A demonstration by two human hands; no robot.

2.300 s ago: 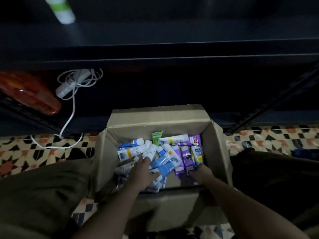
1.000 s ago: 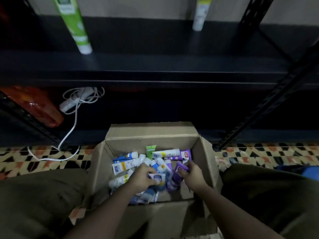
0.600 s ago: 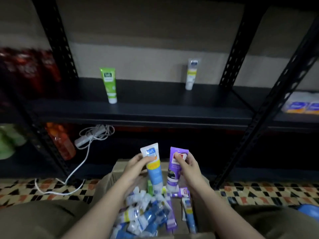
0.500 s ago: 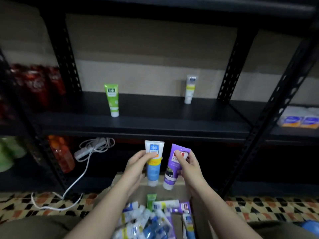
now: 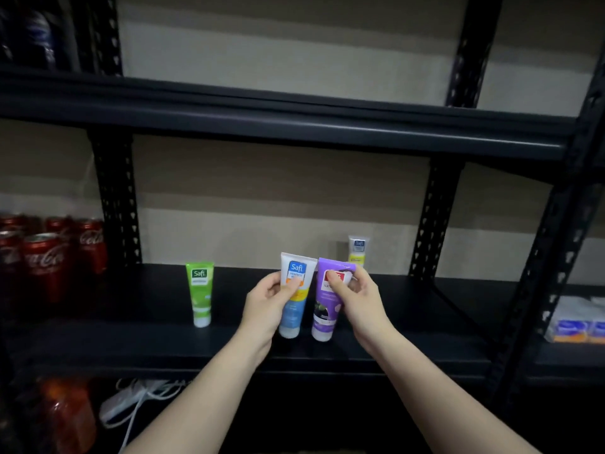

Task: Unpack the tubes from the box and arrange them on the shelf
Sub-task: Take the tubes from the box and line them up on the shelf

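my left hand (image 5: 266, 301) grips the blue tube (image 5: 292, 298), my right hand (image 5: 355, 298) the purple tube (image 5: 327, 306), both caps-down over the shelf (image 5: 131, 335), right of the green tube (image 5: 199, 293).

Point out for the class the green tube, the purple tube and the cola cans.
green tube (image 5: 199, 291), head view, middle of its body
purple tube (image 5: 324, 317), head view, lower body below the fingers
cola cans (image 5: 44, 260), head view, front can's label
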